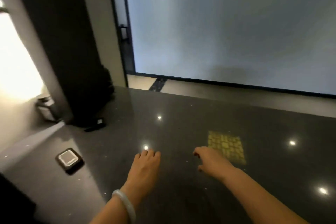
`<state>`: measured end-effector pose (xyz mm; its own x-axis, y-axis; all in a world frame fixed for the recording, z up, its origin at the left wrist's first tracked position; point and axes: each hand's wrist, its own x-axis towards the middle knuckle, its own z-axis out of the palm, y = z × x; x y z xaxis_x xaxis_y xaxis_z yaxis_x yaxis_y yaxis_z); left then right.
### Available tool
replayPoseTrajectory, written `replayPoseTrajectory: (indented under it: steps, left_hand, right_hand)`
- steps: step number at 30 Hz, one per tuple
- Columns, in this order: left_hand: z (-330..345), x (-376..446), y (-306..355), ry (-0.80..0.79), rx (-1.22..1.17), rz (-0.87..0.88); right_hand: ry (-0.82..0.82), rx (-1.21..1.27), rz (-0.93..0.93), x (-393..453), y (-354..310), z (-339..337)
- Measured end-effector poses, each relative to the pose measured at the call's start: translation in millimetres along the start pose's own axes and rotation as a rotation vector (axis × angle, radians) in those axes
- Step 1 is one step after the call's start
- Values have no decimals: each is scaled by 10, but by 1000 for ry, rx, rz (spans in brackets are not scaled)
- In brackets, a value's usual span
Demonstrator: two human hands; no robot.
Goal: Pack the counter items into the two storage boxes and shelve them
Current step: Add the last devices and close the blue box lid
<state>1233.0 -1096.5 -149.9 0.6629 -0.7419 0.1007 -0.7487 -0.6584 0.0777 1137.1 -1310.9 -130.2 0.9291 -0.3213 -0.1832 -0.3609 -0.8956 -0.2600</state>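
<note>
One square socket plate point(69, 159) left of hands.

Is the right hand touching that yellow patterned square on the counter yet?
Cannot tell. In the head view the right hand overlaps the near edge of the yellow square, but blur hides whether its fingers rest on it or hover above.

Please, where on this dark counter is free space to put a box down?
The counter is bare between the hands and its far edge, and right of the yellow patch. It is also bare between the left hand and the small square object. The far-left corner is crowded, beside the dark pillar. The right hand overlaps the patch.
</note>
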Motion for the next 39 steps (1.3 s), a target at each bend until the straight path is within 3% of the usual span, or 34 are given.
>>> replayPoseTrajectory:
  steps: [10,15,18,22,30,39]
  left_hand:
    - [63,-222,-1608,10,-13,-561]
    - [124,-237,-2030,-22,-23,-949]
    - [187,-183,-2189,-57,-108,-1090]
    - [296,-36,-2348,-27,-215,-1120]
    - [626,249,-2420,94,-187,-961]
    - [760,275,-2417,106,-207,-976]
  right_hand:
    - [-156,39,-280,1227,-1629,317]
    - [-204,52,-327,1589,-2049,489]
    - [-200,58,-327,1765,-2139,589]
    - [-205,88,-296,1944,-2175,668]
    - [-136,145,-294,2340,-2233,694]
    - [-51,146,-408,3160,-2941,742]
